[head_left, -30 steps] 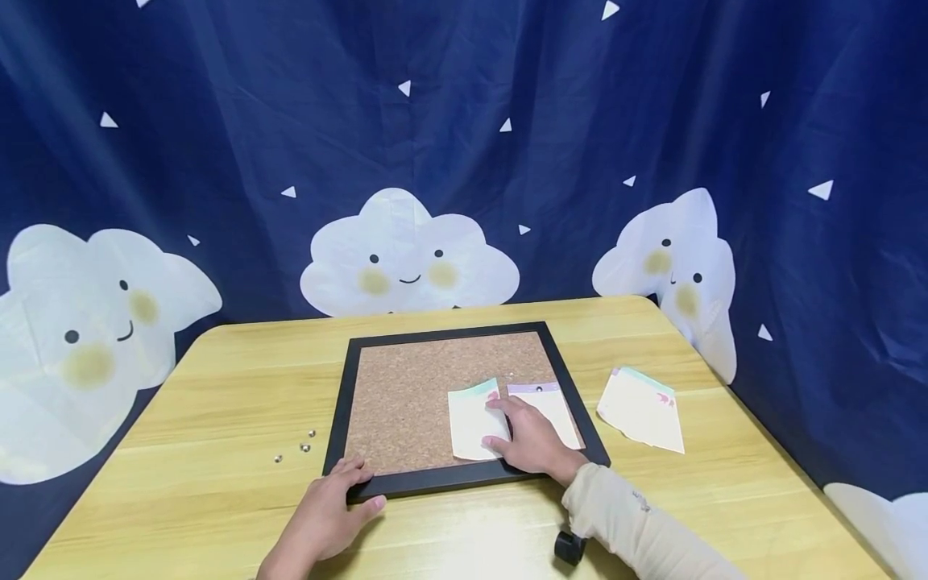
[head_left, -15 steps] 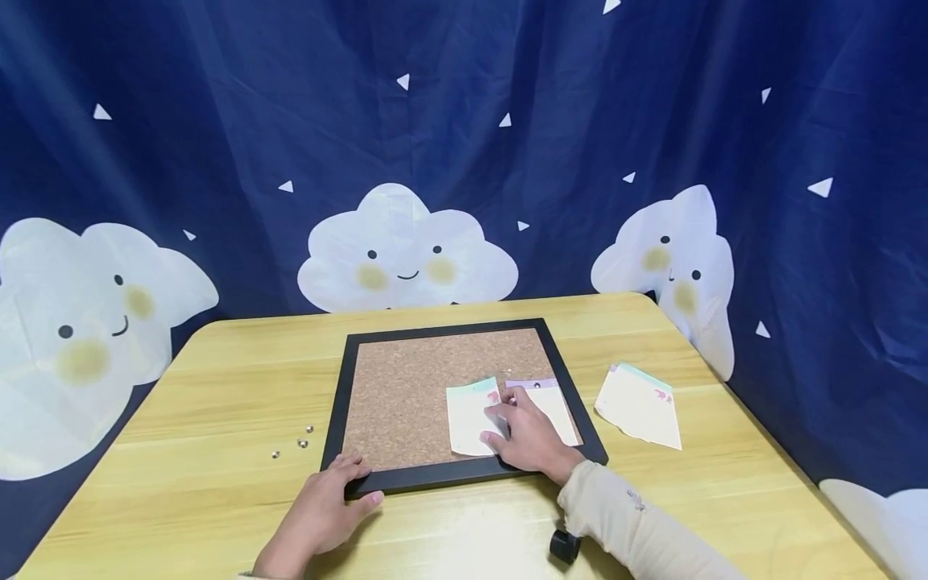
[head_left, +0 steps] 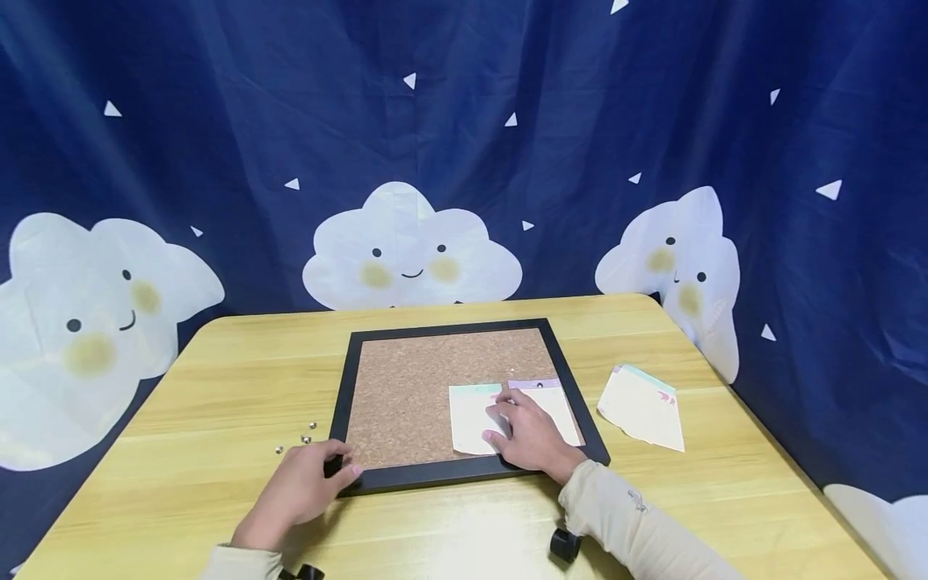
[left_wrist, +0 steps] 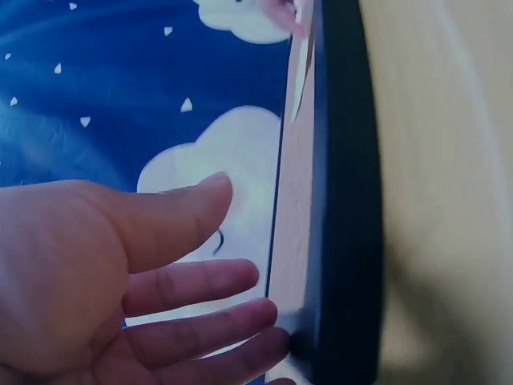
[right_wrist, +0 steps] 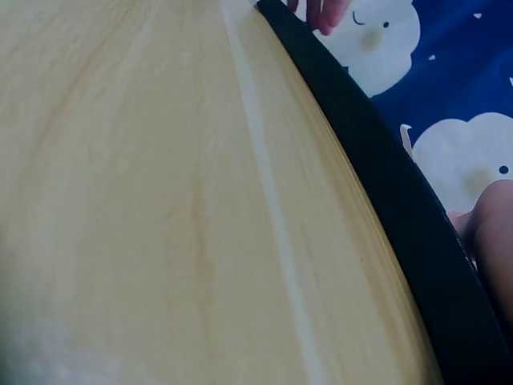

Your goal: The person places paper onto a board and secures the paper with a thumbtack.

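Note:
A cork board (head_left: 406, 403) in a black frame (head_left: 449, 472) lies on the table. The right hand (head_left: 529, 435) rests on a white sheet with a green top edge (head_left: 471, 419), fingers bent a little and not gripping it. Beside that sheet, partly under the hand, is a purple-topped sheet (head_left: 558, 407) with a metal pin (head_left: 540, 386) in its top edge. Over the board's front left corner hovers the left hand (head_left: 300, 487); in the left wrist view the hand (left_wrist: 184, 281) has its fingers loosely extended, holding nothing, beside the frame (left_wrist: 349, 200).
Several small metal pins (head_left: 306, 439) lie on the table left of the board. More white sheets (head_left: 641, 408) lie in a stack right of it. A blue curtain (head_left: 449, 145) with clouds hangs behind the table (head_left: 181, 483).
The left hand has moved left, off the frame's front edge and towards the pins. The right hand has shifted only slightly on the green-topped sheet, whose top edge now lies flatter.

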### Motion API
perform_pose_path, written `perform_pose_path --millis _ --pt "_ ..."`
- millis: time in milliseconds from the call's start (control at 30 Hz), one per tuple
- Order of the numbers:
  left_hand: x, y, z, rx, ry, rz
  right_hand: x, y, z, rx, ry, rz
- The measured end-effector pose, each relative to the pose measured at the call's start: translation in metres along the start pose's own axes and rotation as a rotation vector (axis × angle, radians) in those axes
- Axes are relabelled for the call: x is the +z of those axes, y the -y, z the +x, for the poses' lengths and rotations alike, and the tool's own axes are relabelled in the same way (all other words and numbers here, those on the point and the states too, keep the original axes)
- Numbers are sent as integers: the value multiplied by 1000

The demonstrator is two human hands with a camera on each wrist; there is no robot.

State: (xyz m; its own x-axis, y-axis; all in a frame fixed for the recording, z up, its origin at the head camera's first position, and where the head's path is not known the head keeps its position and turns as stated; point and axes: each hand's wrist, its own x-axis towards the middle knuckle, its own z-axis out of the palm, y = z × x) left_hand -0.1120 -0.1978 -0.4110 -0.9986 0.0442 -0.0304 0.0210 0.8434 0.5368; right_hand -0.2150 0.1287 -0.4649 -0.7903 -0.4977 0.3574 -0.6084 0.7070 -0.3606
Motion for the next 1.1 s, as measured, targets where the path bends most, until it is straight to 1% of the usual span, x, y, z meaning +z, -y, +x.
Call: perform_pose_path --millis 100,200,267,367,500,600,767,933,1100 --pt "-10 10 8 -23 -20 16 1 -1 0 -8 6 -5" --pt "-18 20 17 -51 -27 37 1 -1 -1 3 11 -6" --pt "-22 27 21 -52 -25 67 2 0 -2 11 14 -4" --pt "-25 36 27 -60 -24 114 3 2 -3 17 16 -9" --pt "-26 43 35 -80 -26 158 3 3 -3 14 15 -27" --pt "-25 45 39 -75 -28 172 1 3 -4 14 15 -29" --pt "-25 48 40 -50 -29 174 -2 4 -4 11 21 -3" --pt "-23 52 39 -39 -22 165 -4 3 -3 -8 28 3" --pt "-20 55 39 -27 -46 172 -3 4 -2 -2 40 4"
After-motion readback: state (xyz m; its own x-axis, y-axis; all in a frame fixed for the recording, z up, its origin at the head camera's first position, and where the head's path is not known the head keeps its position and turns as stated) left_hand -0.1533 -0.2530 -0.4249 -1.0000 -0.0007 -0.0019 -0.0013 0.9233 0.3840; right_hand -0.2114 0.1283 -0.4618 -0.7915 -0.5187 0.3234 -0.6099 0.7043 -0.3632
